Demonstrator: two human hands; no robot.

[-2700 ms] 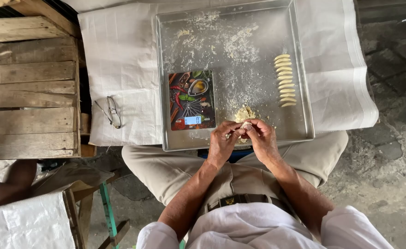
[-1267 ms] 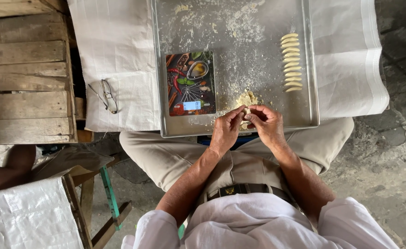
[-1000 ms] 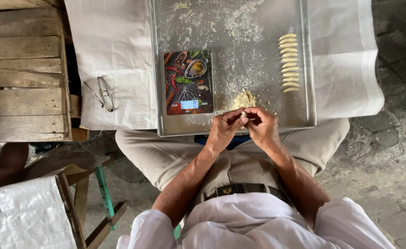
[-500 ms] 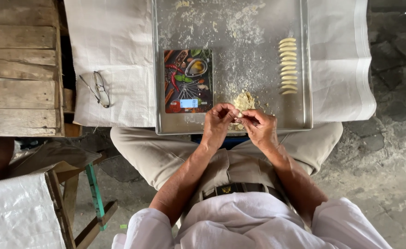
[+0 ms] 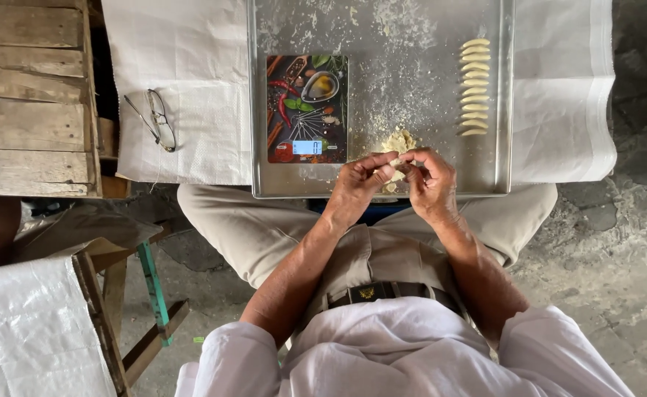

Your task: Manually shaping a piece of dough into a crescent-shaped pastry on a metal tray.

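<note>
My left hand [image 5: 358,181] and my right hand [image 5: 429,176] meet at the near edge of a floured metal tray [image 5: 265,190], fingertips pinched together on a small piece of pale dough [image 5: 395,173]. Just beyond the fingers lies a crumbly lump of dough [image 5: 398,140]. Several shaped dough pieces [image 5: 475,87] form a column on the tray's right side. A flat kitchen scale [image 5: 306,108] with a colourful printed top sits on the tray's left.
The tray rests on white woven sacking [image 5: 184,88] spread over a table. A pair of glasses [image 5: 154,120] lies on the sacking to the left. A wooden crate [image 5: 29,95] stands further left, another sack-covered frame [image 5: 29,331] at bottom left. Stone paving [image 5: 617,242] lies on the right.
Both hands stay pinched on the small dough piece, with slight finger movement. The view has shifted, so the tray and table sit a little higher in frame.
</note>
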